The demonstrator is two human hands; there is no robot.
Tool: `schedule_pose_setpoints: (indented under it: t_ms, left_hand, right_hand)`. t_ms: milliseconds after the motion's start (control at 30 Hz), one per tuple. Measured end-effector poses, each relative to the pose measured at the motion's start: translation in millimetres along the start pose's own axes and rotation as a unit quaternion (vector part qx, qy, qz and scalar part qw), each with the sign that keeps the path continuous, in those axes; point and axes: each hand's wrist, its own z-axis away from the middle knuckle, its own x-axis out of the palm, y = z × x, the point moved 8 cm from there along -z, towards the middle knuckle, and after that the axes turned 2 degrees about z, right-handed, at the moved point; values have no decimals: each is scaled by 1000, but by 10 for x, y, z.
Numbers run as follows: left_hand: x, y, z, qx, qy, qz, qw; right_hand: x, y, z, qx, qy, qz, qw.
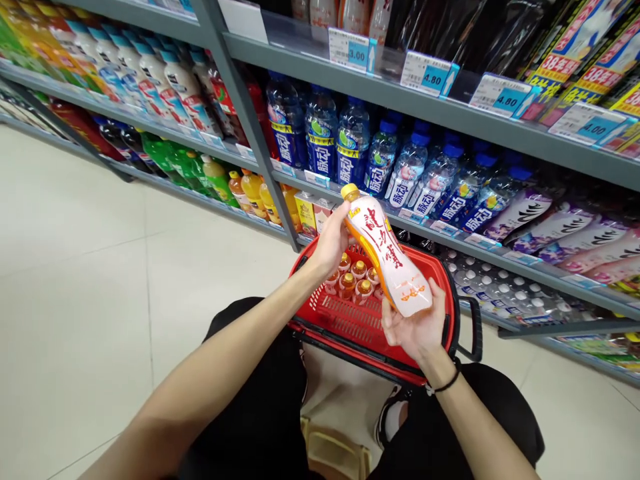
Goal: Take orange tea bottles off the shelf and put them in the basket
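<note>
A drink bottle (389,257) with a pale pink label, red characters and a yellow cap lies tilted between my two hands. My left hand (333,240) grips it near the neck, just below the cap. At the bottle's base, my right hand (417,323) holds it with fingers and thumb; a black band circles that wrist. Beneath the bottle stands a red shopping basket (345,330) with slotted sides and black handles. Several small bottles (363,288) with yellow caps and amber contents stand upright inside it, partly hidden by the held bottle.
Grey shelves (260,147) run across the front, lined with blue-capped bottles (323,130) and, at left, white bottles (165,80) and green bottles (185,167). Price tags (353,53) line the upper shelf edge. My knees flank the basket; pale tiled floor (75,253) extends left.
</note>
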Motion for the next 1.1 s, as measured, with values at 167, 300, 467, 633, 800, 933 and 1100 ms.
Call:
schedule_pose_setpoints:
  t_ms: [167, 300, 467, 633, 800, 933, 1100]
  left_hand:
    - [-29, 17, -63, -32, -10, 53, 998]
    - [-89, 99, -94, -34, -1, 64, 997]
    - [-156, 201, -84, -25, 17, 63, 998]
    - [-104, 194, -29, -42, 1, 49, 998]
    - [-55, 163, 7, -34, -3, 11, 999]
    - [2, 271, 38, 26, -77, -56, 995]
    - [82, 137, 85, -18, -246, -248, 937]
  right_hand:
    - [-53, -75, -70, -71, 53, 74, 993]
    - [-185, -204, -11, -205, 110, 215, 948]
    - [-235, -445, 165, -381, 127, 432, 808]
    - [-134, -659, 330, -515, 68, 585, 623]
    - [-173, -724, 342, -512, 81, 620, 588]
    - [-396, -716, 221, -434, 125, 602, 659]
    - [-546, -591, 12, -281, 74, 719, 632]
